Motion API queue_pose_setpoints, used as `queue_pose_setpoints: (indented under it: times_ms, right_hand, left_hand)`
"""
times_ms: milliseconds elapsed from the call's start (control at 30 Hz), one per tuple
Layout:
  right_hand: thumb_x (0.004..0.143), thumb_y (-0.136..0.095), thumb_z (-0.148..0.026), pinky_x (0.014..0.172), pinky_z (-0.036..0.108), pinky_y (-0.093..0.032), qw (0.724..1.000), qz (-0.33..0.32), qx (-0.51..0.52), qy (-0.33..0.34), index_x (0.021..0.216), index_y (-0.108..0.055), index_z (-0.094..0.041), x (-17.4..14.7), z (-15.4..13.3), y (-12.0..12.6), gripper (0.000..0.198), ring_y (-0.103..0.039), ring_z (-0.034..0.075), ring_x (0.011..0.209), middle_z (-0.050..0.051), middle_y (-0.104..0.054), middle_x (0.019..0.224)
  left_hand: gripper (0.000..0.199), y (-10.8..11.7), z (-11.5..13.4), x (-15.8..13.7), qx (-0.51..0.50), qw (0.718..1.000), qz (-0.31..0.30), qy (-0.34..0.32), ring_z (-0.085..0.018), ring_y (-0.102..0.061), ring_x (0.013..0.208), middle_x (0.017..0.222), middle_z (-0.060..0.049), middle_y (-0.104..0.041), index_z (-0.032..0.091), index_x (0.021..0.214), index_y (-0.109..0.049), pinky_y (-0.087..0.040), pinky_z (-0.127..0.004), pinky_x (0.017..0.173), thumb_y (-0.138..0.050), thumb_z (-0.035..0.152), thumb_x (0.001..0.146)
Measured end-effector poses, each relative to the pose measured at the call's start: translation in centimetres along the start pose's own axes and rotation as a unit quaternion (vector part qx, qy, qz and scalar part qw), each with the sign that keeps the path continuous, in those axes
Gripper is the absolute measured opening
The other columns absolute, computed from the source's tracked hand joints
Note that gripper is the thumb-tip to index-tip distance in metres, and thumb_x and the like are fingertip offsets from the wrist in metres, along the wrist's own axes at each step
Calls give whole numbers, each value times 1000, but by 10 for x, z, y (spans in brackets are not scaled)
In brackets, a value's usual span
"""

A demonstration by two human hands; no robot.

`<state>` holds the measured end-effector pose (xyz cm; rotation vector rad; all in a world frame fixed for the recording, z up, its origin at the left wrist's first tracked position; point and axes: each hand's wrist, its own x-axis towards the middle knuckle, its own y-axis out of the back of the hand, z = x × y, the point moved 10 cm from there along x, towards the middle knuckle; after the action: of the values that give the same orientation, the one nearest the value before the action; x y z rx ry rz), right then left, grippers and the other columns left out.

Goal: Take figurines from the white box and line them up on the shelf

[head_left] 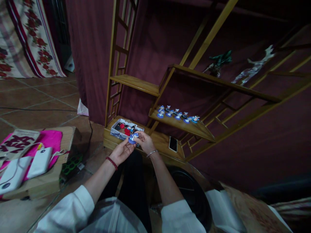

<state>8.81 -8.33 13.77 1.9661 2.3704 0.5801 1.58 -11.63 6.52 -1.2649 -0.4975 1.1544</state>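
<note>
Near a brown wooden shelf's edge (167, 154), right fingers (141, 134) pinch a blue-and-white figurine (132, 138), half-curled left fingers (131, 148) (grip unclear) likely steadying it.

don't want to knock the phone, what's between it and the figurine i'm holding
In the head view, the right hand and then a stretch of wooden board lie between the figurine and the phone.

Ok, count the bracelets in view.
2: a red bracelet at the wrist of the left hand, and a silver bracelet at that of the right hand. Any under the sleeves would be hidden.
</note>
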Motion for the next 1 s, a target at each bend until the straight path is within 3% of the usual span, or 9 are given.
queue_pose_setpoints:
  times_ms: [167,433,600,800,1000]
  right_hand:
    - [67,-61,-25,68,25,-49,996,13,-87,35,91,-57,-21,0,-11,2,24,-59,12,72,0,-63,81]
    - [70,-60,-31,60,23,-49,984,48,-166,49,90,-56,-20,-2,-22,6,23,-57,11,61,-1,-62,76]
    - [69,-60,-34,59,23,-48,975,69,-205,41,89,-55,-21,-2,-22,8,24,-57,10,58,-2,-62,74]
    - [70,-59,-32,58,22,-48,968,73,-238,37,91,-57,-22,-2,-26,8,23,-56,10,57,-3,-62,70]
    - [72,-56,-33,59,22,-47,960,101,-260,34,95,-59,-22,-4,-27,10,26,-56,11,59,-1,-63,72]
  left_hand:
    - [16,2,2,0,10,1000,-4,-9,-12,-60,66,72,-8,-61,8,82,-57,-51,-20,59,-48,21,82]
    - [13,1,7,2,21,999,-17,-33,-13,-61,76,80,-10,-63,8,84,-58,-51,-23,70,-50,17,81]
    - [6,1,12,3,34,996,-37,-69,-12,-61,78,84,-6,-64,11,80,-59,-50,-26,76,-57,9,75]
    - [25,-3,19,2,59,991,-58,-109,-13,-59,85,94,-4,-62,16,92,-58,-45,-30,85,-62,5,69]
    - [31,-3,28,-1,91,982,-38,-160,-10,-58,84,90,-1,-62,18,91,-59,-43,-29,88,-65,3,64]
